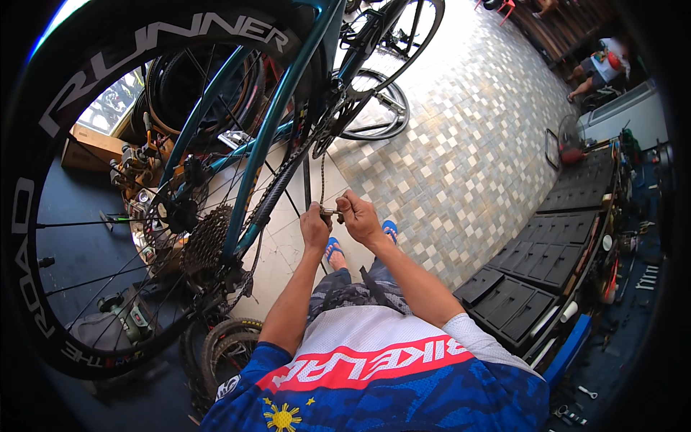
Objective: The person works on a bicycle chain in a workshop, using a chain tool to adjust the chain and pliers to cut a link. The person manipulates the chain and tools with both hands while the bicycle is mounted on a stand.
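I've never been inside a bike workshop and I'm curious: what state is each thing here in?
Left hand, closed in a pinch
Right hand, closed in a pinch
Small metal piece, held between the hands
Chain strand, hanging down
Rear wheel, mounted in the teal frame
Black drawers, shut
Blue sandals, worn
Fan, running or not, unclear

Bicycle workshop, teal bike (268, 131), tires (210, 353), drawers (536, 248), wrenches (646, 277)

Comprises two hands (314, 227) (362, 217) at centre, two blue slippers (332, 244) (390, 227) at five o'clock, one rear cassette (206, 241) at nine o'clock, one seated person (607, 67) at two o'clock.
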A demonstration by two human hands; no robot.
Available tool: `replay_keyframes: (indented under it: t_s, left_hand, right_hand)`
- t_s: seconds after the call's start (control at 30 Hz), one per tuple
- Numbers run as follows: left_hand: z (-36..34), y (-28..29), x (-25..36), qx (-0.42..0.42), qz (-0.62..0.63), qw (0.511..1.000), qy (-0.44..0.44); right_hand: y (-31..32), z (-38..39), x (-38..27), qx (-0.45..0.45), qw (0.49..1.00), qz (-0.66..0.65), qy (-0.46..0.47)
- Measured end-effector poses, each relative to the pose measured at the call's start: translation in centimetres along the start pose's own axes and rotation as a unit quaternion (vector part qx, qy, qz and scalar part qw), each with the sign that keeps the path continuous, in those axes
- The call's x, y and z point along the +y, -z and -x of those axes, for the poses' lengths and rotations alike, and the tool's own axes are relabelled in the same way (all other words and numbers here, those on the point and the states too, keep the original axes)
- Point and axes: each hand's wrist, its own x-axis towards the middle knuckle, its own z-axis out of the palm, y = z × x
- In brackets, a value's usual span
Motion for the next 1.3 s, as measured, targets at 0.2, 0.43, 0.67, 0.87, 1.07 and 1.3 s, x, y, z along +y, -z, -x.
replay_keyframes:
  t_s: [0.2, 0.43, 0.67, 0.87, 1.07, 1.3]
  left_hand:
    - [-0.5, 0.7, -1.5, 0.009, -0.134, 0.988, -0.079]
    - [-0.3, 1.3, -0.9, -0.032, -0.377, 0.835, -0.398]
    - [-0.6, 1.1, -1.3, -0.063, -0.235, 0.918, -0.315]
    - [-0.4, 1.5, -0.9, -0.076, 0.047, 0.994, -0.061]
    - [0.2, 1.5, 0.2, -0.063, 0.015, 0.998, -0.024]
    - [0.4, 2.3, 0.7, -0.066, 0.013, 0.998, -0.003]
  right_hand:
    - [-1.6, 0.6, 2.1, 0.050, 0.998, -0.002, -0.034]
    - [-2.3, 2.1, 2.3, 0.085, 0.891, -0.315, -0.316]
    - [1.0, 0.7, 0.4, 0.001, 0.946, -0.179, -0.271]
    - [3.0, 2.1, -2.5, -0.021, 0.938, 0.276, 0.208]
    - [3.6, 1.4, -3.5, -0.039, 0.877, 0.345, 0.332]
    - [1.4, 0.8, -0.8, -0.037, 0.894, 0.317, 0.313]
